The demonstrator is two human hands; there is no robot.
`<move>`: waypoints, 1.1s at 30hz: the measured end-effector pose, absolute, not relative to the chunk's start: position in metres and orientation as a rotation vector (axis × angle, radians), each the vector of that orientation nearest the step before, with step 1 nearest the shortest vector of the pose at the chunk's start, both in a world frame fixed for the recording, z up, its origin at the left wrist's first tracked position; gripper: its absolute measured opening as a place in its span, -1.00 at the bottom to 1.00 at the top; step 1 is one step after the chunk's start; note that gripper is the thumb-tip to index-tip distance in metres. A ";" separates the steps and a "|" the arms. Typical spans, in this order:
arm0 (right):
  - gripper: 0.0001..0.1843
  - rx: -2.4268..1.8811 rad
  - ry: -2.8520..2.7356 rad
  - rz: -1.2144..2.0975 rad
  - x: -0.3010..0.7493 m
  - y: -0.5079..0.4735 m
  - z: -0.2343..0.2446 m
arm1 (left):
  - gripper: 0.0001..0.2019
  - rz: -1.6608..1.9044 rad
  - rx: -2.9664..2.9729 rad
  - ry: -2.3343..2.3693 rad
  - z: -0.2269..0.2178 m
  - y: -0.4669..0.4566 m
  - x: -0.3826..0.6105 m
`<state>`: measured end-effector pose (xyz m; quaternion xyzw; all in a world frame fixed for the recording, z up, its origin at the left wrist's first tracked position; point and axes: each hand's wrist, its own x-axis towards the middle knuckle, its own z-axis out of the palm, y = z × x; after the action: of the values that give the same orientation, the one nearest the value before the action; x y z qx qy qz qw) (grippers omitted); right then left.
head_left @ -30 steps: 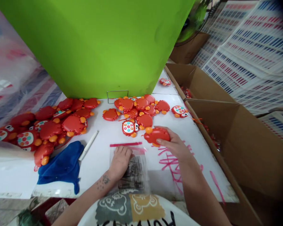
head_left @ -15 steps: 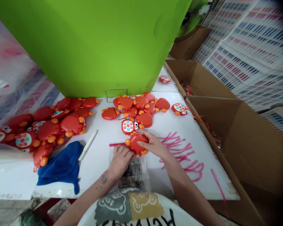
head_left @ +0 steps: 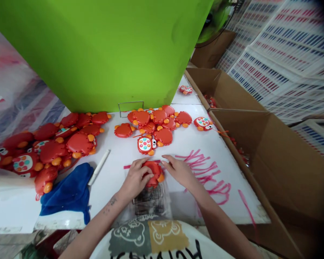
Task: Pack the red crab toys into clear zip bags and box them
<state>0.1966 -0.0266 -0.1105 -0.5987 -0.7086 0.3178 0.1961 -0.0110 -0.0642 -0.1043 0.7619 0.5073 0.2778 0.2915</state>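
A red toy with orange feet [head_left: 154, 173] sits in the mouth of a clear plastic bag [head_left: 150, 202] that lies flat on the white table [head_left: 183, 145] just in front of me. My left hand [head_left: 136, 179] curls over the toy's left side and the bag's red-striped opening. On the toy's right side, my right hand [head_left: 178, 171] rests with its fingers pressed against the toy and the bag edge.
Several more red toys lie in a pile [head_left: 156, 124] behind the bag and in a bigger heap [head_left: 51, 147] at the left. A blue cloth [head_left: 67, 192] and a white marker [head_left: 99, 167] lie left of my hands. Open cardboard boxes [head_left: 261, 151] stand along the right. A green panel [head_left: 110, 50] rises behind.
My right hand carried the red toy left and toward me, from beside the pile to the bag's opening. My left hand moved up from the bag onto the toy.
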 end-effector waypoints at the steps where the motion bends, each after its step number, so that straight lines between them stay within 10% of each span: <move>1: -0.65 -1.649 -1.976 0.947 0.196 -0.030 -0.113 | -0.90 0.723 2.026 1.348 -0.102 -0.062 -0.012; 11: -0.67 -1.476 -1.647 0.975 0.169 -0.046 -0.115 | -0.89 0.745 1.841 1.343 -0.087 -0.064 -0.017; 17: -0.70 -1.369 -1.468 1.059 0.168 -0.050 -0.114 | -0.45 0.987 1.241 1.471 -0.109 -0.069 -0.028; 33: -0.63 -1.068 -2.261 0.190 0.134 -0.042 -0.085 | -0.78 0.840 1.363 1.261 -0.098 -0.062 -0.015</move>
<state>0.1335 -0.0420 -0.0847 -0.4045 -0.8568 0.0721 0.3115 -0.0150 -0.0623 -0.0980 0.5696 0.5269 0.3510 0.5241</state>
